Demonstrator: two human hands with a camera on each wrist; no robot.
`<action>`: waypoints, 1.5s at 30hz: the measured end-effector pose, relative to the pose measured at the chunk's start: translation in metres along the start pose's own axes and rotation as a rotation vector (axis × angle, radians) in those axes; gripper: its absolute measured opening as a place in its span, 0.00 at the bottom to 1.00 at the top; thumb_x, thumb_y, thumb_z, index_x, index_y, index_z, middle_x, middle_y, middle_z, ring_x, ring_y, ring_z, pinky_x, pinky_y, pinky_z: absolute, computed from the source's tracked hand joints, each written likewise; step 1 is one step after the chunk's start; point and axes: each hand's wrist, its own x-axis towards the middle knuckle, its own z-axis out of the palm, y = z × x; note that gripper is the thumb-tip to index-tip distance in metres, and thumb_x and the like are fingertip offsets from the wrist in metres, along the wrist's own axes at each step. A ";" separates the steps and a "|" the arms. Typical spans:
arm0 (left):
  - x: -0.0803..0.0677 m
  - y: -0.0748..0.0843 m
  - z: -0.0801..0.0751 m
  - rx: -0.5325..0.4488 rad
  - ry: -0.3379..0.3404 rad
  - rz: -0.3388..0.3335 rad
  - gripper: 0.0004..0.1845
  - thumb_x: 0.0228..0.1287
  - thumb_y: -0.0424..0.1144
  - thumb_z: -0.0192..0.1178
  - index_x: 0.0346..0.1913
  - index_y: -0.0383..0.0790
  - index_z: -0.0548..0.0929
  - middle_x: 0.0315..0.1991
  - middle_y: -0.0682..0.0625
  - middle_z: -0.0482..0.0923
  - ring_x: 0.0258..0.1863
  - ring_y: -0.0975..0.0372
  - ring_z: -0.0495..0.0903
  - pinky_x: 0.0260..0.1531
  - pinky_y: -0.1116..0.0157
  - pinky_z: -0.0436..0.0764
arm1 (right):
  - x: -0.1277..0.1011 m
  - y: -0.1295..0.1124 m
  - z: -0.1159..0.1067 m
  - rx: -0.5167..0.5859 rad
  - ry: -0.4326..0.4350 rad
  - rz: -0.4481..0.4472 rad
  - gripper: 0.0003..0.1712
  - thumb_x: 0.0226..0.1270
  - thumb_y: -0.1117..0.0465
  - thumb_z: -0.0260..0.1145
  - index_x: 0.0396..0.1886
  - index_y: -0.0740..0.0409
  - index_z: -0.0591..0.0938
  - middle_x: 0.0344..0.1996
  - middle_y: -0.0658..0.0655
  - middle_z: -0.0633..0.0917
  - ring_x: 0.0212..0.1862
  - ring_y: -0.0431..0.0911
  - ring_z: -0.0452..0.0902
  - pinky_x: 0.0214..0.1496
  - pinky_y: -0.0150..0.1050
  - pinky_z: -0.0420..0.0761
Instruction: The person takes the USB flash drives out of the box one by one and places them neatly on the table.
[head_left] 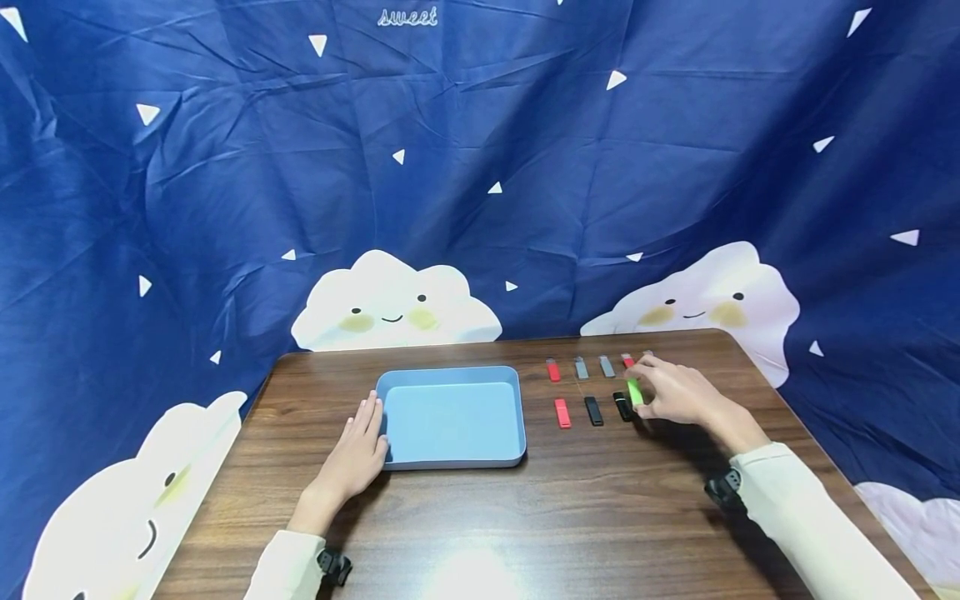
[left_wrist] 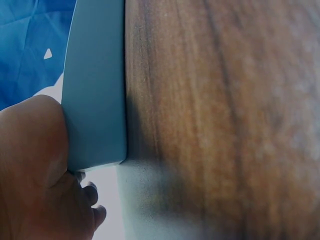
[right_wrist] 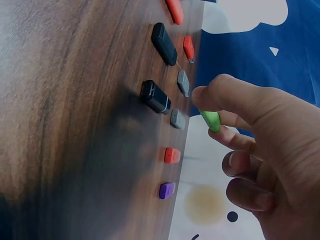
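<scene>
the right hand (head_left: 675,392) pinches a green stick (right_wrist: 210,120) between thumb and forefinger, lifted just off the wooden table (head_left: 600,500), the other fingers (right_wrist: 240,165) curled loosely beneath it. close below the fingertips lie a black stick (right_wrist: 155,97) and a grey one (right_wrist: 177,119); further out from them sit a red stick (right_wrist: 171,155) and a purple one (right_wrist: 166,190), with more red, grey and black ones in two rows beyond. the left hand (head_left: 352,457) lies flat, fingers straight and together, against the near left wall of the blue tray (head_left: 450,373). nothing lies in the tray, so the sorting looks barely begun: one stick is in hand and the rest remain on the table.
</scene>
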 end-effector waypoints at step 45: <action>0.000 -0.003 0.001 0.014 -0.011 0.005 0.35 0.82 0.37 0.47 0.83 0.23 0.52 0.87 0.32 0.43 0.86 0.37 0.48 0.83 0.36 0.54 | -0.004 0.025 0.023 0.085 -0.147 0.079 0.31 0.58 0.64 0.80 0.63 0.60 0.85 0.58 0.62 0.83 0.48 0.53 0.83 0.46 0.61 0.85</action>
